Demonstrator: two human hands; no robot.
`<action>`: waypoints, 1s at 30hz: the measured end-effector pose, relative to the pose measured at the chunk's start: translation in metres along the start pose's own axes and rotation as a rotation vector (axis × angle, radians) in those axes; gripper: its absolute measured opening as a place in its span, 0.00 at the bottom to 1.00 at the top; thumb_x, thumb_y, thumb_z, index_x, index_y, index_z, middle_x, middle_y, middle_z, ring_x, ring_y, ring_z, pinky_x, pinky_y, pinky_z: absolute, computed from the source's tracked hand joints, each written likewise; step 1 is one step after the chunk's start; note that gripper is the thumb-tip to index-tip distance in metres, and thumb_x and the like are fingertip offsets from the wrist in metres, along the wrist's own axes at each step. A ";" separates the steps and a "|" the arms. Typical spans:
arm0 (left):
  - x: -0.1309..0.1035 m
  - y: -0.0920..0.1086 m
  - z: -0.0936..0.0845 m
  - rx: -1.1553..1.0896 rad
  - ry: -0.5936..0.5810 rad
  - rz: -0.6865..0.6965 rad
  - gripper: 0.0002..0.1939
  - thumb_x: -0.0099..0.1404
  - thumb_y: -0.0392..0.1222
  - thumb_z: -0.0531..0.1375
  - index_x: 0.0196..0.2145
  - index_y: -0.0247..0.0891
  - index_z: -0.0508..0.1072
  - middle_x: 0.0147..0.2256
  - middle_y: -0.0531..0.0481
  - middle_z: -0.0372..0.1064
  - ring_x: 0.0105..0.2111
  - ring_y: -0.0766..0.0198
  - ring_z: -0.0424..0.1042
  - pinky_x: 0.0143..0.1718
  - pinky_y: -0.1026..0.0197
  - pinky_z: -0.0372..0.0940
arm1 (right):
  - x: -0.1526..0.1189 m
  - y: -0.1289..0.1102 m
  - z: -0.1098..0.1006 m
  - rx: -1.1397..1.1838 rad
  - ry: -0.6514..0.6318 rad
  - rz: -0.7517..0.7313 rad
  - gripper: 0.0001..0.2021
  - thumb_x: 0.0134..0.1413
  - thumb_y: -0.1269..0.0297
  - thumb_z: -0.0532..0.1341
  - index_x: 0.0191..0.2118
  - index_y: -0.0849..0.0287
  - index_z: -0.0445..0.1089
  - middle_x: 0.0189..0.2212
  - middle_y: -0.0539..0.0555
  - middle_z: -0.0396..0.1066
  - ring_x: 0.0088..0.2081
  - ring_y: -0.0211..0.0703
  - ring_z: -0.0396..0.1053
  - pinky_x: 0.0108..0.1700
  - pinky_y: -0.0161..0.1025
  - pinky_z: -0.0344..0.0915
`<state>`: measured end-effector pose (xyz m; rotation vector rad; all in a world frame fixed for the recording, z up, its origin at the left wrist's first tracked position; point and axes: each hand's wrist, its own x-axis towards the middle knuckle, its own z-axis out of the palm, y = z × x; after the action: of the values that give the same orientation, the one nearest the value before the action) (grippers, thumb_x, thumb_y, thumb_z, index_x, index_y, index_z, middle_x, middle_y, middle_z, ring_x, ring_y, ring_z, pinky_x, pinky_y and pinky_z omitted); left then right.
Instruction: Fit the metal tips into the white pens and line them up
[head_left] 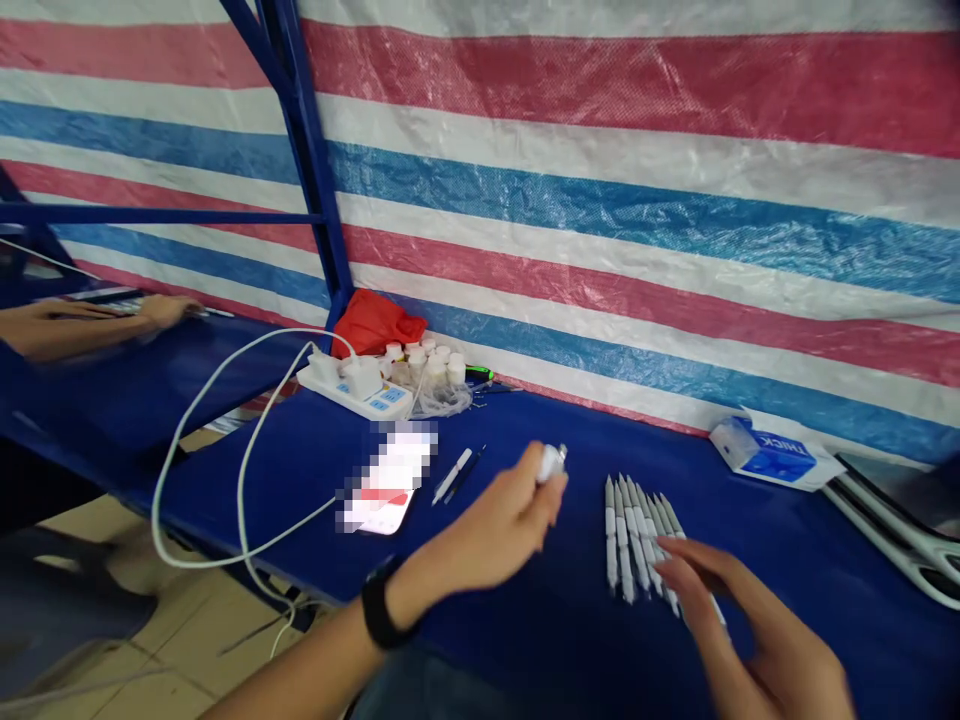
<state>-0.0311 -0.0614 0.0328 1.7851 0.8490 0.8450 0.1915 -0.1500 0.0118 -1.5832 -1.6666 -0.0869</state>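
Note:
My left hand (495, 525), with a black band on its wrist, is closed around a small white object (551, 463) with a shiny tip; its kind is unclear. Several grey pointed sticks (634, 525), pencil-like and with white wrapped sections, lie side by side on the blue table to the right. Over the near right end of this row is my right hand (757, 620), thumb and fingers apart and slightly blurred. Whether its fingertips touch a stick I cannot tell.
A phone (390, 480), a white pen-like tool (452, 475) and a dark thin tool (465, 474) lie left. Behind are a power strip (360, 390), small white-capped bottles (435, 365) and a red bag (375, 322). A blue-white box (776, 455) stands right. Another person's hands (161, 310) are far left.

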 end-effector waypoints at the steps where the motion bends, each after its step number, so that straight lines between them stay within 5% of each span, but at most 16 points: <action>1: 0.008 -0.003 -0.009 -0.080 0.086 0.010 0.12 0.76 0.51 0.47 0.37 0.42 0.58 0.25 0.59 0.60 0.21 0.69 0.61 0.24 0.66 0.58 | 0.015 -0.015 0.005 0.024 -0.102 -0.032 0.15 0.66 0.51 0.56 0.43 0.53 0.76 0.36 0.54 0.80 0.34 0.47 0.77 0.35 0.37 0.69; 5: 0.046 -0.011 -0.048 -0.167 0.440 -0.001 0.08 0.75 0.46 0.49 0.40 0.41 0.61 0.24 0.60 0.56 0.18 0.70 0.54 0.20 0.68 0.50 | 0.068 -0.063 0.042 -0.211 -0.601 -0.030 0.09 0.64 0.63 0.58 0.42 0.56 0.76 0.35 0.56 0.79 0.37 0.48 0.77 0.36 0.39 0.64; 8: 0.064 -0.018 -0.054 0.087 0.643 0.039 0.06 0.74 0.41 0.51 0.36 0.41 0.61 0.23 0.58 0.56 0.22 0.66 0.60 0.25 0.66 0.55 | 0.084 -0.081 0.072 -0.301 -0.821 -0.045 0.12 0.60 0.64 0.62 0.48 0.57 0.74 0.44 0.59 0.78 0.46 0.53 0.76 0.42 0.41 0.63; 10: 0.065 -0.025 -0.046 0.334 0.639 0.043 0.05 0.74 0.40 0.50 0.38 0.41 0.62 0.23 0.56 0.60 0.25 0.61 0.67 0.28 0.64 0.57 | 0.084 -0.084 0.086 -0.302 -0.826 -0.017 0.13 0.62 0.62 0.60 0.50 0.60 0.73 0.46 0.62 0.77 0.47 0.55 0.75 0.42 0.42 0.63; 13: 0.055 -0.037 -0.034 0.626 0.466 0.097 0.06 0.74 0.39 0.49 0.42 0.40 0.65 0.28 0.51 0.69 0.30 0.56 0.74 0.30 0.62 0.60 | 0.079 -0.080 0.093 -0.245 -0.756 0.016 0.11 0.64 0.64 0.57 0.47 0.60 0.73 0.41 0.60 0.75 0.43 0.51 0.75 0.41 0.41 0.61; 16: 0.046 -0.043 -0.036 0.786 0.506 0.152 0.10 0.74 0.38 0.47 0.48 0.38 0.66 0.35 0.45 0.74 0.36 0.54 0.77 0.34 0.61 0.64 | 0.077 -0.070 0.084 -0.154 -0.676 -0.034 0.09 0.62 0.64 0.60 0.46 0.58 0.72 0.36 0.55 0.73 0.38 0.46 0.72 0.40 0.40 0.61; 20: 0.046 -0.042 -0.053 0.804 0.636 0.083 0.13 0.75 0.38 0.46 0.51 0.36 0.66 0.38 0.43 0.76 0.37 0.53 0.77 0.35 0.60 0.65 | 0.078 -0.063 0.075 0.067 -0.891 -0.224 0.13 0.51 0.67 0.69 0.44 0.54 0.74 0.34 0.49 0.71 0.34 0.41 0.69 0.38 0.37 0.61; 23: 0.046 -0.042 -0.062 0.784 0.677 0.057 0.13 0.75 0.39 0.46 0.51 0.36 0.66 0.38 0.43 0.76 0.37 0.52 0.77 0.35 0.60 0.65 | 0.081 -0.067 0.089 0.150 -1.005 -0.318 0.11 0.49 0.73 0.70 0.40 0.55 0.76 0.32 0.48 0.71 0.34 0.39 0.69 0.38 0.35 0.62; 30: 0.041 -0.041 -0.076 0.731 0.776 -0.004 0.15 0.75 0.40 0.46 0.53 0.34 0.65 0.35 0.43 0.75 0.36 0.50 0.77 0.37 0.57 0.65 | 0.101 -0.070 0.118 0.137 -0.763 -0.275 0.13 0.56 0.72 0.65 0.47 0.55 0.75 0.35 0.50 0.72 0.34 0.38 0.69 0.39 0.36 0.61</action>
<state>-0.0804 0.0201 0.0245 2.0566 1.8436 1.3774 0.0846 -0.0178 0.0249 -1.3474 -2.4027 0.5435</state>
